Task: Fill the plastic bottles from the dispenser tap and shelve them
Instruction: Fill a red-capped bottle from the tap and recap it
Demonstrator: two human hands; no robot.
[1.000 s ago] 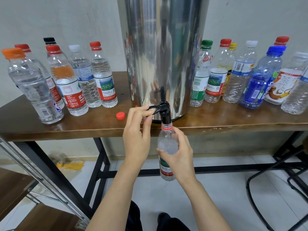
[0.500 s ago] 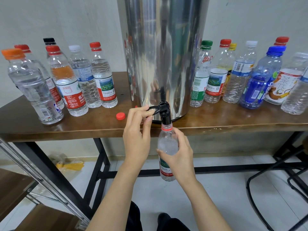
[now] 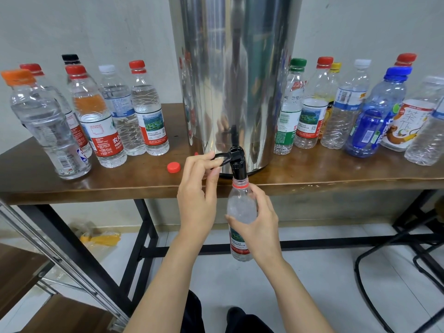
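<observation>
Under the front of the tall shiny stainless-steel dispenser (image 3: pixel 230 80), which stands on the brown wooden table (image 3: pixel 336 174), the right hand (image 3: pixel 260 227) grips a small clear plastic bottle (image 3: pixel 240 207) with a red neck ring and a red-and-green label, fingers and thumb curled round its shoulder. The bottle is upright and below the table edge, with its open mouth pushed up against the spout of the black plastic tap (image 3: pixel 238 167) at the dispenser's base. Just left of the tap, the left hand (image 3: pixel 197 195) pinches the thin black lever (image 3: pixel 222 156) between thumb and fingers. The bottle's upper part looks whitish and frothy, perhaps from water running in, though the stream itself cannot be made out. On the table just left of the dispenser lies a loose round red cap (image 3: pixel 173 167), apart from the bottles. Further left of the dispenser stands a cluster of capped clear bottles (image 3: pixel 149 116) holding water, with red, white, black and orange caps. Right of the dispenser stands another row of capped bottles (image 3: pixel 346 111), most looking empty, with green, red, yellow, white and blue caps. On the floor below and left of the dispenser, behind the black metal table legs (image 3: pixel 141 236), lies a crumpled yellow bag (image 3: pixel 99 237). Nearer the camera on that side is a metal-framed wooden shelf (image 3: pixel 21 267).
</observation>
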